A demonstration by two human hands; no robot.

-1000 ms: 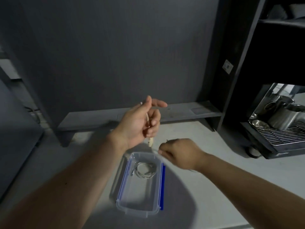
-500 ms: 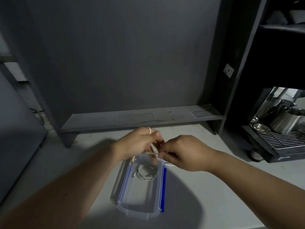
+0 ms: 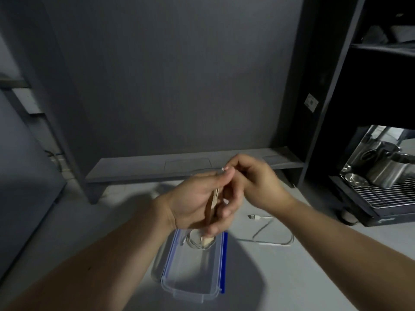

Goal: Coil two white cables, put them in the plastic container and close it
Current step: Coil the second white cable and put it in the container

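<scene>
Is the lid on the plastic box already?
No, the plastic box sits open on the table, with one coiled cable lying inside it.

Light: dim and bluish; the wall (image 3: 179,75) is dark grey.
Brightest: metal pots (image 3: 381,162) at far right catch glare.
Shadows: a broad soft one on the table (image 3: 303,277) under the arms, covering the container (image 3: 193,272).
Blur: the hands are slightly smeared; the picture is grainy.
Distortion: the shelf (image 3: 336,90) posts lean and bow at the edges.
</scene>
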